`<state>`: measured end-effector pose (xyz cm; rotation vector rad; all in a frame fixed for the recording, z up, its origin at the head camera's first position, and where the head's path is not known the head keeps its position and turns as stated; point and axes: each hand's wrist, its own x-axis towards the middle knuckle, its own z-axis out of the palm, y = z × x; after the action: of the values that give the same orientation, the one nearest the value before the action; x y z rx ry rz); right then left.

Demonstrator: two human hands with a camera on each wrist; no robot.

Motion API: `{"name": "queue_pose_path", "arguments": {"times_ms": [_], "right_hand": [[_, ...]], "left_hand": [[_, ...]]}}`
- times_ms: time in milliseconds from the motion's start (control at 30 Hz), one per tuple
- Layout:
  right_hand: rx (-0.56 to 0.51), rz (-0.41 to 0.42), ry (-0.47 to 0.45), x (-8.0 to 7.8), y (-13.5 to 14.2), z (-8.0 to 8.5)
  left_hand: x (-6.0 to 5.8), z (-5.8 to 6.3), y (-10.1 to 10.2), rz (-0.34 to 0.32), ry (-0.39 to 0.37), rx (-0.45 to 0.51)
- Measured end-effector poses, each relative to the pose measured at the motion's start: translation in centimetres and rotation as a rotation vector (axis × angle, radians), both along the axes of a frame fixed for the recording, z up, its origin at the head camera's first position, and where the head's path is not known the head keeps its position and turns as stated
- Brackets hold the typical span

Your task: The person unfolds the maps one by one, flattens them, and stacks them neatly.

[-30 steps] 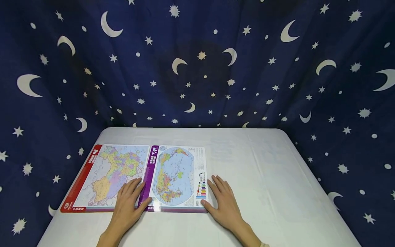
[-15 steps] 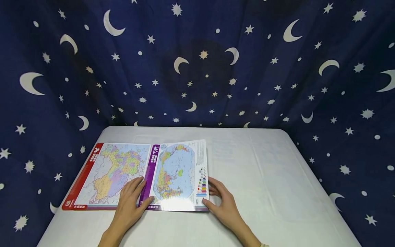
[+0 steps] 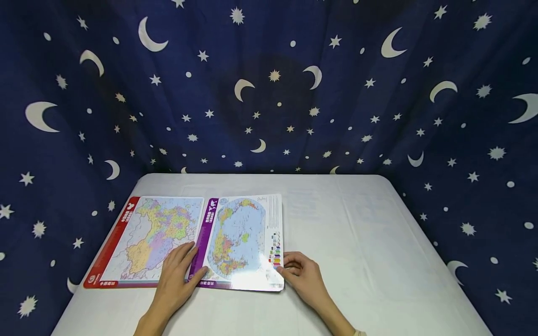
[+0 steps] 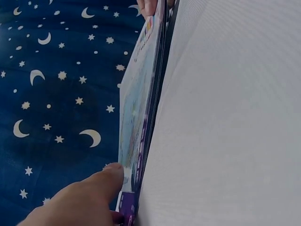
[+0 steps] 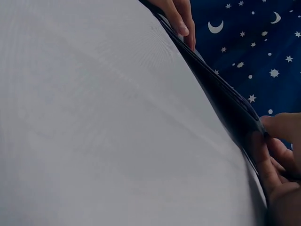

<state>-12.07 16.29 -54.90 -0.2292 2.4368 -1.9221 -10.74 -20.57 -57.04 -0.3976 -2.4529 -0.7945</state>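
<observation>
Two map sheets lie side by side. The left map [image 3: 155, 238] has a red band along its left side; the right one is a world map [image 3: 244, 233] with a purple band. Across the seam between them my left hand [image 3: 174, 275] rests flat, fingers over the left map and thumb on the purple-banded one. My right hand [image 3: 304, 277] pinches the world map's right edge, thumb on top and fingers curled beneath. That edge stands raised, with a dark gap [image 5: 225, 108] under it in the right wrist view. Glare covers the map's lower right corner.
A white-covered table [image 3: 357, 233] carries the maps on its left half. Its rounded far corners meet a dark blue curtain [image 3: 269, 93] with moons and stars, which also hangs along both sides.
My right hand has gone from lying with straight fingers at the world map's edge to pinching it. The map's right side has come up off the table. My left hand has stayed put.
</observation>
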Motion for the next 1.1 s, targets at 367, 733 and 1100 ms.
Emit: {"name": "queue_pose_path", "arguments": {"times_ms": [367,733,1100], "right_hand": [[-0.079,-0.053,-0.094,-0.3,1.1,0.4],[-0.147,-0.017,-0.169,-0.9,1.8,0.3],[-0.169,0.013,-0.163,-1.5,1.6,0.2]], "left_hand": [[-0.7,0.1,0.4,0.007,-0.009,0.022],[-1.0,0.1,0.5,-0.005,-0.05,0.209],[-1.1,0.3,0.1,-0.005,-0.085,0.277]]}}
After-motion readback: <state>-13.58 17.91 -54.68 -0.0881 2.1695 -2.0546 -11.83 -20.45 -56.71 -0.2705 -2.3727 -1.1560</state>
